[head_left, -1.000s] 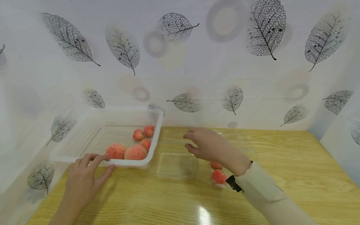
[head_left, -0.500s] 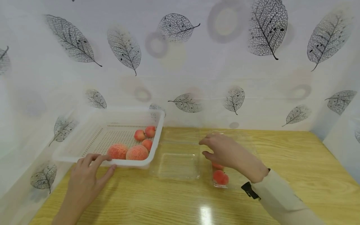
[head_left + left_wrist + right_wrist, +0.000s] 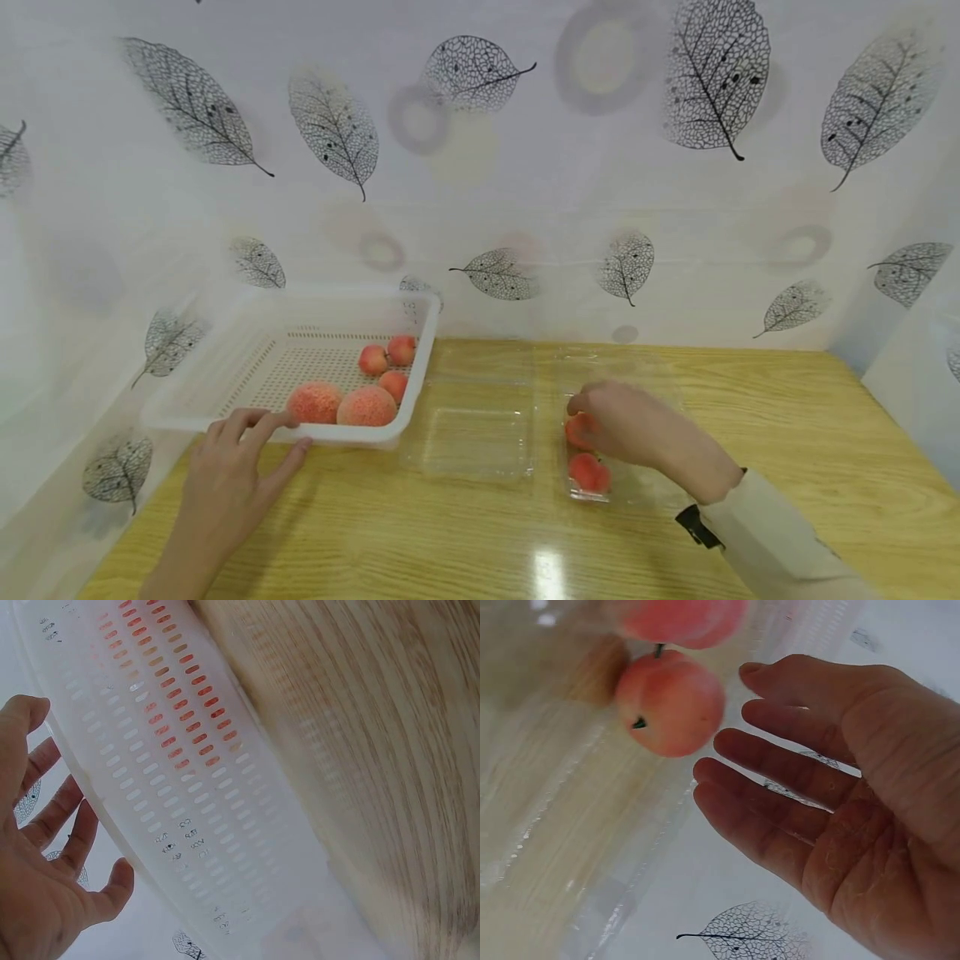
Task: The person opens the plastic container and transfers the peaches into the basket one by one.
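Observation:
My right hand (image 3: 626,425) reaches over a see-through plastic container (image 3: 588,497) that bears small red apples. One apple (image 3: 581,432) lies right by its fingertips, and another apple (image 3: 589,473) sits nearer me. In the right wrist view the fingers (image 3: 780,765) are extended, with a gap between them and the apple (image 3: 671,703). My left hand (image 3: 225,475) rests on the front rim of a white plastic basket (image 3: 337,432), fingers relaxed over the edge. Inside the basket are two large fuzzy peaches (image 3: 366,406) and three small apples (image 3: 373,360).
Between the basket and the apple container, a second see-through container (image 3: 474,442) lies on the wooden table (image 3: 375,533), its lid part toward the back. A leaf-patterned sheet (image 3: 562,192) hangs along the back and sides.
My right hand has moved right and toward me, from above the space between the two see-through containers to the apples. The left hand has stayed on the basket rim.

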`<state>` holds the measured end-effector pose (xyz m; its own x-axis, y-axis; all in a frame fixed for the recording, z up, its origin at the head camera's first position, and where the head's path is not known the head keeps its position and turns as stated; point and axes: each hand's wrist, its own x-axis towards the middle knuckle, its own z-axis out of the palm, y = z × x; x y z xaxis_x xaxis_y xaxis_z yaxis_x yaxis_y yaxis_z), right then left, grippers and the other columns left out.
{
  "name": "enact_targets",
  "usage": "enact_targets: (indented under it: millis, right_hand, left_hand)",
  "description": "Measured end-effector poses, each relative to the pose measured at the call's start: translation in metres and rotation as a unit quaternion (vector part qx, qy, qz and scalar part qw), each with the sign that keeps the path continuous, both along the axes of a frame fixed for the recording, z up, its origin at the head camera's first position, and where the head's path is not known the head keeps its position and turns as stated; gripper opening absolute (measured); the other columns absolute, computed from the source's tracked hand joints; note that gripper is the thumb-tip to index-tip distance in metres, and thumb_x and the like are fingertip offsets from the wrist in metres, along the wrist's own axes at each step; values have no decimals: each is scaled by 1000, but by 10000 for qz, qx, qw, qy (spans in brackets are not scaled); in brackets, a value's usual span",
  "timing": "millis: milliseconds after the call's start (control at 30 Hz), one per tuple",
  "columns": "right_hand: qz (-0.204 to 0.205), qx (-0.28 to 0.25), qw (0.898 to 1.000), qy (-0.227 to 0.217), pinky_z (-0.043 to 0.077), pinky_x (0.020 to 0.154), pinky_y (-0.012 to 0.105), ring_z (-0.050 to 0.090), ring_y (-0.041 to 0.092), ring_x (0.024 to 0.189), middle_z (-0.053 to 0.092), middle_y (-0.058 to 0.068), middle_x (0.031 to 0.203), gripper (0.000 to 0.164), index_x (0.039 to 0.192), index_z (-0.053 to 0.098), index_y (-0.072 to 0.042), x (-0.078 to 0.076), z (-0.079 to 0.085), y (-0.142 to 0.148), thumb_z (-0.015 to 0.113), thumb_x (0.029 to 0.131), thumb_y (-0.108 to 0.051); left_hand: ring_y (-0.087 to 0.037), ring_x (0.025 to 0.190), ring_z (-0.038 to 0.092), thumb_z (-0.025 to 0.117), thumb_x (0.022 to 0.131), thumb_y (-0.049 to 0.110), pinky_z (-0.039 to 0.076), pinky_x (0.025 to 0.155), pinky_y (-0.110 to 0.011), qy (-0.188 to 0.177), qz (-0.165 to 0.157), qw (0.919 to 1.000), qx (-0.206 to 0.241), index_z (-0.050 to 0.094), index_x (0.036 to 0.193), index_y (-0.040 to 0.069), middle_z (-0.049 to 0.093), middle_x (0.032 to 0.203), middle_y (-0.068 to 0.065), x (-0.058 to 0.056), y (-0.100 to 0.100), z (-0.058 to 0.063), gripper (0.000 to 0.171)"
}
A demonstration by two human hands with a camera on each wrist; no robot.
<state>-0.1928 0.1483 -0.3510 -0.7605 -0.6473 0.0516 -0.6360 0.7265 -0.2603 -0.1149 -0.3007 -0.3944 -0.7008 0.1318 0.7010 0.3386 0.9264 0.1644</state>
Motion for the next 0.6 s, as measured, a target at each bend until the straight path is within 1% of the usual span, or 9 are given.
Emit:
enact_targets:
  millis: [67,133,233,300,433,500,600]
  right_hand:
    - [38,-30,9999,137,42,59,19,44,2,64,54,-9,71,17,75,64,-17,1,-6,3,69,87,-5]
    - [82,-6,9997,241,45,59,21,47,2,65,56,-9,73,15,77,65,-16,1,-11,5,71,87,-6]
    - [166,55,9995,278,49,62,24,52,4,67,60,-7,77,12,81,68,-14,2,-15,9,73,84,-3]
    - [236,84,9992,305,51,63,26,53,6,68,61,-5,78,12,83,69,-12,2,-16,11,73,81,-1]
    - [377,65,9990,213,48,63,26,51,6,69,59,-4,78,16,84,68,-11,2,-18,15,73,76,2]
    - [425,16,9990,169,47,63,25,50,6,69,57,-5,77,18,81,67,-11,1,-20,17,73,74,4]
    - [451,-45,9989,130,49,65,25,53,7,72,59,-5,79,20,80,67,-13,0,-22,19,74,72,5]
  left_hand:
    - [-41,86,59,85,77,22,44,71,-56,1,-4,10000,-16,72,101,14,65,99,-14,0,0,1,29]
    - [-41,86,59,84,80,25,44,71,-56,1,-8,10000,-25,72,102,13,65,99,-14,0,0,1,27]
    - [-41,85,59,83,81,26,44,69,-56,52,-28,10000,-43,72,102,13,65,99,-14,0,0,1,27]
    - [-41,85,59,83,79,25,44,69,-55,50,-34,10000,-45,72,102,13,65,99,-14,0,0,1,28]
    - [-41,85,59,85,76,21,44,70,-55,45,-26,10000,-45,72,101,13,65,99,-14,0,0,0,30]
    - [-41,86,59,84,77,22,43,70,-55,29,-27,10000,-31,72,101,12,65,99,-15,0,0,0,29]
    - [-41,86,58,84,78,23,43,70,-55,0,-8,10000,-7,72,102,13,65,100,-15,0,1,1,28]
